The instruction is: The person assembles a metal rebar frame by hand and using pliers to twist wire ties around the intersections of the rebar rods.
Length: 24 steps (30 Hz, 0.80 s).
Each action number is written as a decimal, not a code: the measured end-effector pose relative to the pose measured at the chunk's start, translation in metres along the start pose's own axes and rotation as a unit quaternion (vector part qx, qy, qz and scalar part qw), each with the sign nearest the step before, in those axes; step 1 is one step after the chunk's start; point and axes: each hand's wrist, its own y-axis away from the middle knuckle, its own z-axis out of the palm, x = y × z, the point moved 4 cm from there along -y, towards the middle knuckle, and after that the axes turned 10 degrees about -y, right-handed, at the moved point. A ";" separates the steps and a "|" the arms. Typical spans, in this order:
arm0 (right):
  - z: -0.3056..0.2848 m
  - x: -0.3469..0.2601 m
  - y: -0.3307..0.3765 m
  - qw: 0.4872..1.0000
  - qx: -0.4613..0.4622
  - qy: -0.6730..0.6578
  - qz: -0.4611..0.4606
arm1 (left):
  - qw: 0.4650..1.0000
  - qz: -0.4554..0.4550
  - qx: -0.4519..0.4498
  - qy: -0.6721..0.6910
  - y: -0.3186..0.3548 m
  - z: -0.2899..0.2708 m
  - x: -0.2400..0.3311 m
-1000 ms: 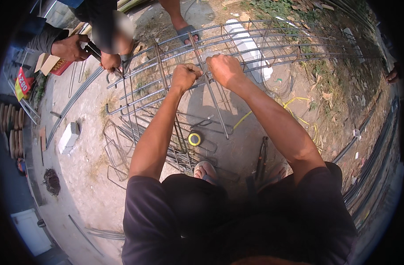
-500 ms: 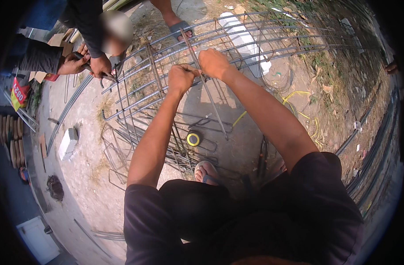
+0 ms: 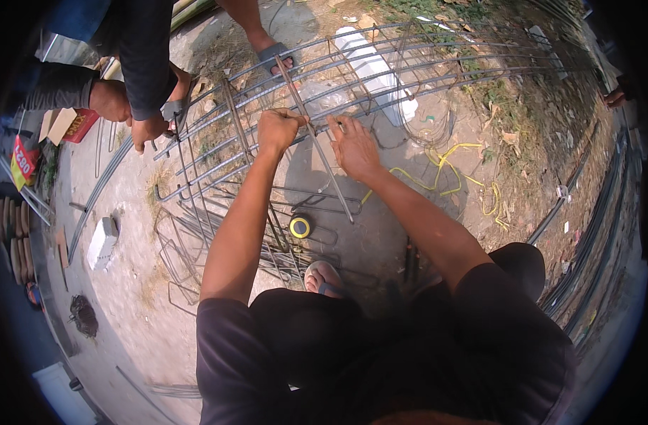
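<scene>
A long rebar cage (image 3: 402, 67) of ribbed bars and thin stirrups stretches across in front of me. One straight-sided stirrup (image 3: 329, 168) slants through its near side toward me. My left hand (image 3: 279, 132) is closed in a pinch right at this stirrup, beside a lengthwise bar. What its fingertips grip is hidden. Just right of the stirrup, my right hand (image 3: 354, 145) is open, its fingers stretched toward the near bars with nothing visible in them. At the cage's left end, a co-worker's hand (image 3: 150, 132) is by the bars, gripping a dark tool I cannot make out.
Loose stirrups (image 3: 186, 262) and a yellow-black tape measure (image 3: 300, 227) lie near my sandalled foot (image 3: 324, 278). A white foam block (image 3: 103, 243) sits at left, a long white foam piece (image 3: 377, 74) under the cage. Yellow cord (image 3: 437, 170) lies at right, dark bars (image 3: 593, 234) beyond.
My right hand has opened from a fist and drawn slightly away from the stirrup and toward me. My left hand stays pinched at it. The co-worker's hands have shifted, and the view has moved slightly.
</scene>
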 end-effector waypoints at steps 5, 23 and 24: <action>0.011 -0.011 -0.015 0.988 -0.141 -0.015 0.067 | 1.000 -0.002 -0.001 0.017 -0.006 -0.004 -0.022; -0.006 -0.030 -0.002 0.945 -0.211 -0.144 0.205 | 1.000 0.004 0.017 0.024 -0.009 -0.001 -0.025; -0.008 -0.027 -0.003 0.942 -0.224 -0.132 0.213 | 0.999 0.008 0.017 0.026 -0.009 0.002 -0.023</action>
